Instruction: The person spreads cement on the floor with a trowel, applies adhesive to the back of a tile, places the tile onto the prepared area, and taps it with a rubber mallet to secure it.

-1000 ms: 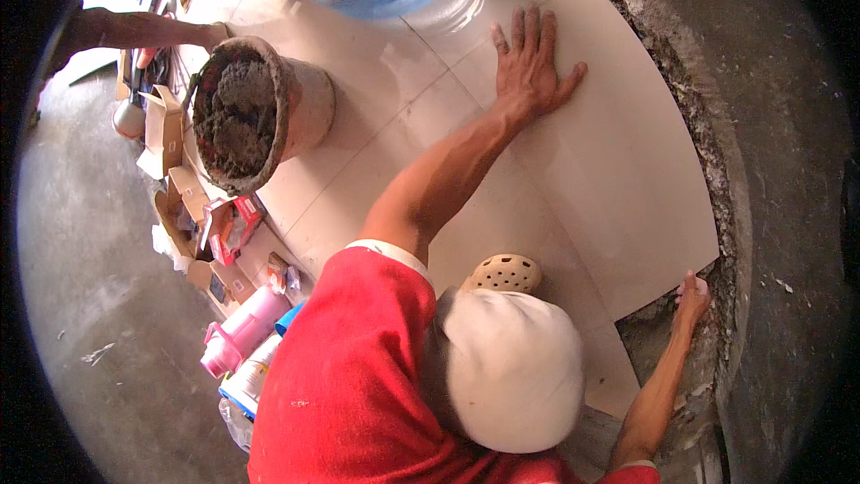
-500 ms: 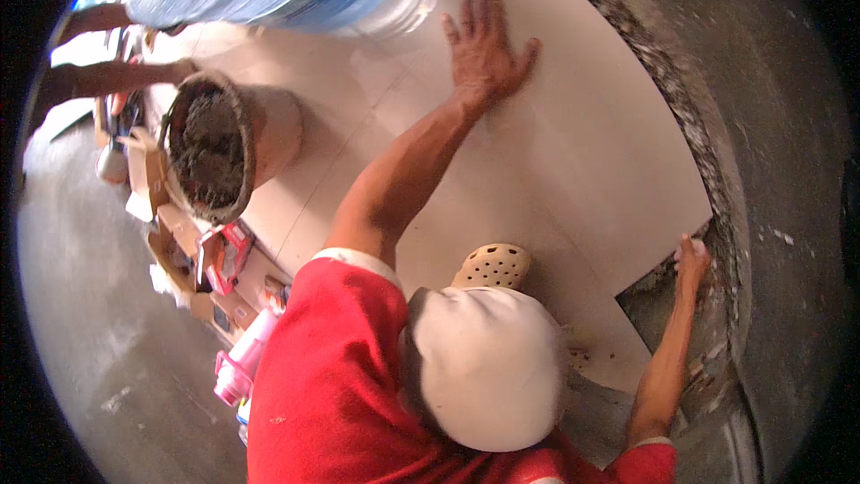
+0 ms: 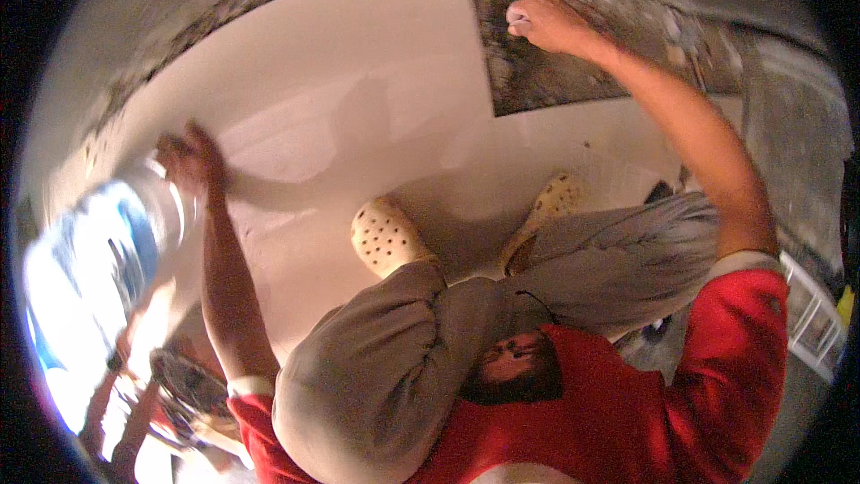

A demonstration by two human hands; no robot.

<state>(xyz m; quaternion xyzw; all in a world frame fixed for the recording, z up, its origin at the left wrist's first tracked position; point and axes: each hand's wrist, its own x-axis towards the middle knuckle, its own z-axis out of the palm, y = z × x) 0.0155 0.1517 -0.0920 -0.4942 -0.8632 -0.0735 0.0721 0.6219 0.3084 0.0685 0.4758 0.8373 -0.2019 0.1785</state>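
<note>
My left hand is spread, its fingers smeared by motion, over pale floor tiles, beside a large clear-blue plastic water bottle. I cannot tell whether it touches the tile or the bottle. My right hand is closed in a fist round something small and whitish, mostly hidden by the fingers. Below that fist lies a dark, rough gap in the tiling, bounded by straight tile edges.
Cream perforated clogs stand on the tiles, below grey trousers. Another person's arms reach in at the lower left near a bucket. Broken rubble lines the far tile edge. A white frame lies at the right.
The view has swung round, so the gap now lies at the top and the bottle at the left. My left hand now appears beside the bottle; my right fist now appears over the gap.
</note>
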